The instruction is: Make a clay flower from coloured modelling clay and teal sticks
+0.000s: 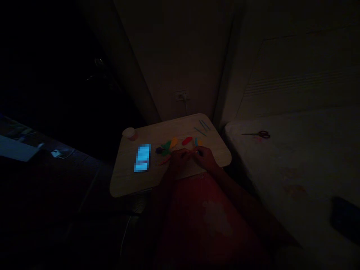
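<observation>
In the dim light, my left hand (180, 157) and my right hand (206, 158) meet over the near edge of a small table (126, 183). Both have their fingers pinched together, tip to tip, around something small that I cannot make out. Just beyond them lies a red oval piece (187, 141). A blue strip (196, 141) and an orange piece (200, 143) are close to my right fingers. Left of the red piece are a yellow-orange piece (174, 141), green pieces (167, 146) and a dark purple piece (159, 150). Thin reddish strips (164, 161) lie beside my left hand.
A phone with a lit, blurred screen (143, 157) lies on the table's left half, near a pale cup (129, 133). Several thin bluish-green sticks (202, 128) are at the far right corner. Scissors (261, 134) rest on a pale surface (270, 165) to the right.
</observation>
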